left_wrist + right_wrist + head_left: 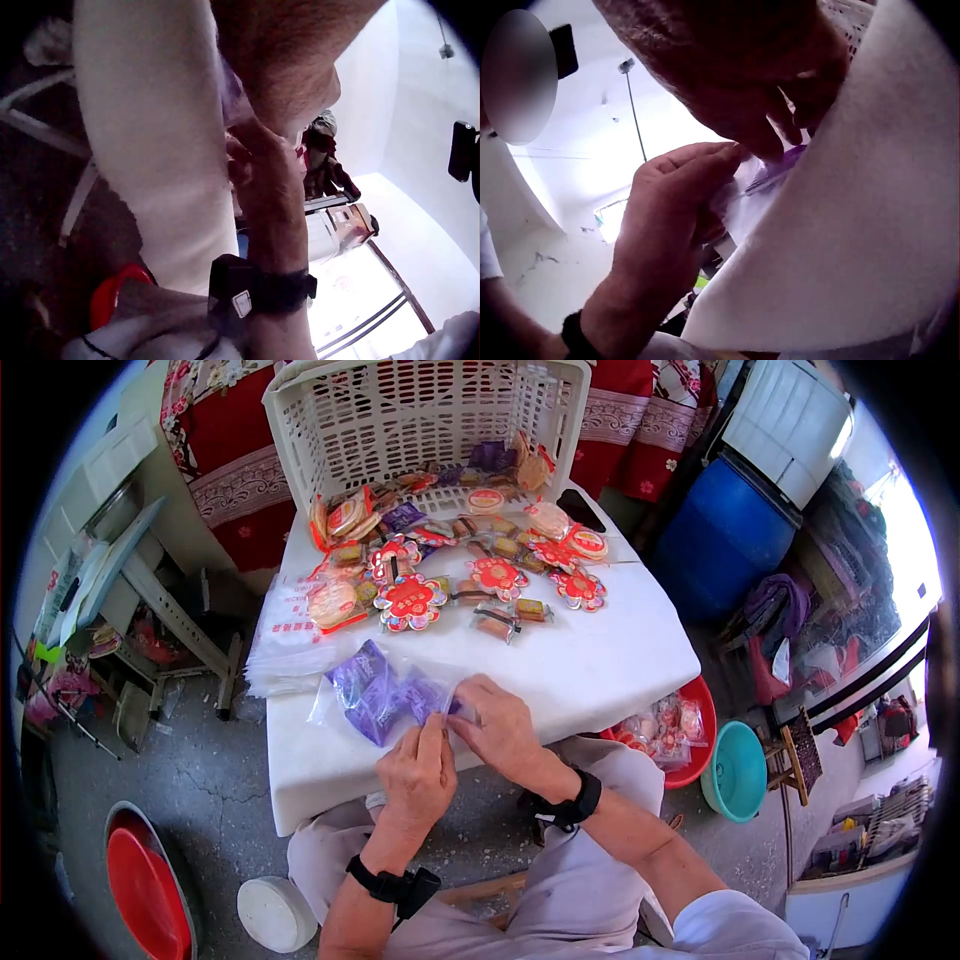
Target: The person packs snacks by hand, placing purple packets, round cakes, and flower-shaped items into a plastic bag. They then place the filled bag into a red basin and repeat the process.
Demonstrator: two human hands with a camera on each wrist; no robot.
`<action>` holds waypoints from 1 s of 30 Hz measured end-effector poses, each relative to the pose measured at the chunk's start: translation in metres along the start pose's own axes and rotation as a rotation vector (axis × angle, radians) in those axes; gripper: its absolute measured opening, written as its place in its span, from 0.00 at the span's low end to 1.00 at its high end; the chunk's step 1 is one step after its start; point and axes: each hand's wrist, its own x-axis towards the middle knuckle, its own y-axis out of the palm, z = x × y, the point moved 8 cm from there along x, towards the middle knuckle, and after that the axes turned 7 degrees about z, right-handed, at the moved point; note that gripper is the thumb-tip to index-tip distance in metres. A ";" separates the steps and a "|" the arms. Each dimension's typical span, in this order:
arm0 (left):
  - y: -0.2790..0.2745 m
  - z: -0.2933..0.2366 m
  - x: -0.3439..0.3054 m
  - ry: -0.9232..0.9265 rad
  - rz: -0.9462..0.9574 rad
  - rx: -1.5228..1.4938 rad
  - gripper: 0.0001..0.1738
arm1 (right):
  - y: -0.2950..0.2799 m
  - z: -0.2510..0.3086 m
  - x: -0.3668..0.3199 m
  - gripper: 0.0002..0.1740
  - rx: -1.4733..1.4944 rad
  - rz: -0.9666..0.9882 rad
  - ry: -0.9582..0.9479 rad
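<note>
A clear plastic bag (320,705) with several purple packets (365,690) in it lies near the front of the white-covered table (600,660). My left hand (418,775) pinches the bag's near end between thumb and curled fingers. Right beside it, my right hand (500,732) pinches the same end from the other side. In the right wrist view the left hand (679,199) grips the crinkled plastic, and purple wrapping (784,165) shows under the right hand's fingertips. The left wrist view has the bag mostly hidden behind the hands.
Flower-shaped red tags (410,600) and small wrapped cakes (495,622) are spread before a tipped white basket (290,435). A stack of printed plastic bags (285,640) lies at the table's left edge. A red basin (700,735) and a teal basin (735,780) stand right of the table.
</note>
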 end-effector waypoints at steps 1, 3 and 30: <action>0.000 -0.001 0.000 0.001 0.010 0.003 0.16 | 0.009 -0.007 -0.001 0.17 0.025 0.094 0.065; 0.001 -0.001 0.000 0.001 0.020 0.006 0.16 | 0.012 -0.006 -0.002 0.16 0.015 0.063 0.077; 0.030 0.003 -0.018 0.069 0.375 0.231 0.26 | -0.004 -0.028 0.015 0.11 -0.315 0.049 -0.114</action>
